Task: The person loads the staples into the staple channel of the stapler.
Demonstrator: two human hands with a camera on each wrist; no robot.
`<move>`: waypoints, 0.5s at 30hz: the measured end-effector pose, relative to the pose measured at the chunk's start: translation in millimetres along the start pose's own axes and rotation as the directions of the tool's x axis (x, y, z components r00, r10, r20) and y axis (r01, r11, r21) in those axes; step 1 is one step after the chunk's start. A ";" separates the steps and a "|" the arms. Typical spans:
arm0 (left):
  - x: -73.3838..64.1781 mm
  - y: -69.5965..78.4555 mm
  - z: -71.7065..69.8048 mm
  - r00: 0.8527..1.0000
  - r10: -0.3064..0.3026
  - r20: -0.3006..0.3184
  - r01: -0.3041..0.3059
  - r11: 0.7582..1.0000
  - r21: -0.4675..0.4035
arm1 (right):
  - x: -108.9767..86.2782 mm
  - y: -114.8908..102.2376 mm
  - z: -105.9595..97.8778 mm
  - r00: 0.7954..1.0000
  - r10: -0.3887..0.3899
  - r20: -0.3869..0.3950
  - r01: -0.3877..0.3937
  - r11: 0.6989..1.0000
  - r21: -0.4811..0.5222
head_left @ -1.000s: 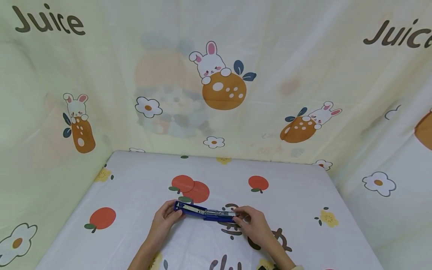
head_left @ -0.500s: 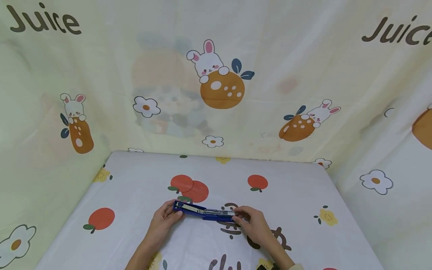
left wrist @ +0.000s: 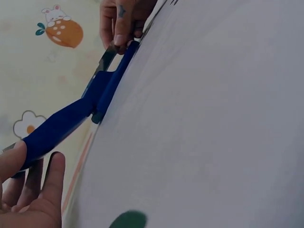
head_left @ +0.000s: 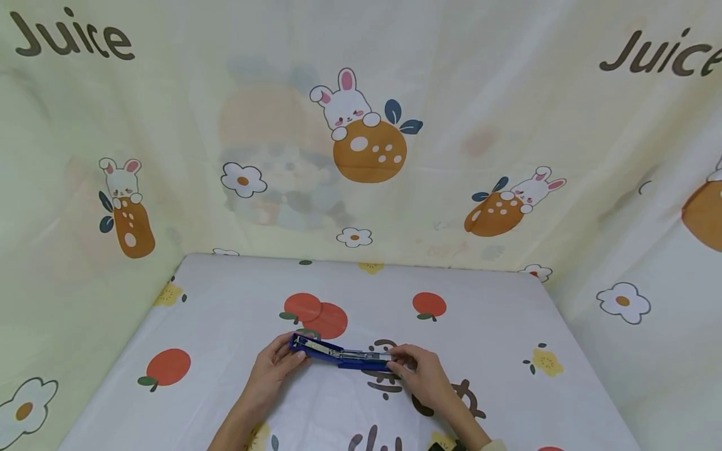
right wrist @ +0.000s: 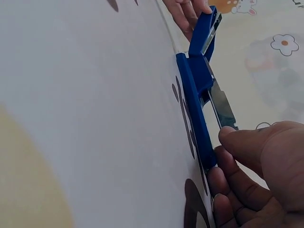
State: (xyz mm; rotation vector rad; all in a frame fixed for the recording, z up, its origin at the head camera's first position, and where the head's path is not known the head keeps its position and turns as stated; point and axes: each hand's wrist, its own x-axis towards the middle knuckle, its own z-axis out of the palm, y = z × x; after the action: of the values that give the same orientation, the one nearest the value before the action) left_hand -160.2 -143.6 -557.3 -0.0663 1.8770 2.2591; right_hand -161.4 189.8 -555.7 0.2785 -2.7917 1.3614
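Observation:
A blue stapler (head_left: 338, 356) is swung wide open, its top arm folded back to the left and its metal staple tray exposed. My left hand (head_left: 273, 372) pinches the end of the top arm between thumb and fingers. At the other end my right hand (head_left: 420, 374) grips the base and the tip of the metal tray, thumb on the tray in the right wrist view. That same view shows the blue base (right wrist: 197, 114) close along the tabletop, with a gap between it and the metal tray (right wrist: 222, 104).
The white tablecloth (head_left: 485, 326) is printed with red fruit, yellow flowers and dark lettering. Pale curtains (head_left: 293, 37) with rabbit and orange prints hang behind the table and at both sides.
Both hands keep the same hold on the opened stapler. The whole head view has shifted slightly; little else differs.

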 end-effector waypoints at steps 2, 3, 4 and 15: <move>-0.7 1.5 0.8 1.000 0.017 0.012 -0.017 1.000 0.000 | -0.2 0.4 0.2 1.000 0.002 -0.001 -0.002 1.000 0.005; -0.9 2.1 1.2 1.000 0.021 0.014 -0.021 1.000 0.004 | -0.4 0.6 0.2 1.000 0.003 -0.001 -0.003 1.000 0.006; -1.2 2.9 1.8 1.000 0.026 0.016 -0.027 1.000 0.005 | -0.6 0.7 0.3 1.000 0.004 -0.002 -0.004 1.000 0.008; -0.8 10.6 9.4 0.999 0.050 0.021 -0.050 0.999 -0.003 | 0.6 0.9 0.1 1.000 0.010 -0.005 -0.010 1.000 0.006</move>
State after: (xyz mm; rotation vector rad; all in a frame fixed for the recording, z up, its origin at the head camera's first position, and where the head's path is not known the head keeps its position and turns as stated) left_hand -160.5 -136.3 -545.0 0.0041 1.8855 2.2852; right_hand -162.1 190.2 -556.4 0.2618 -2.7894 1.3707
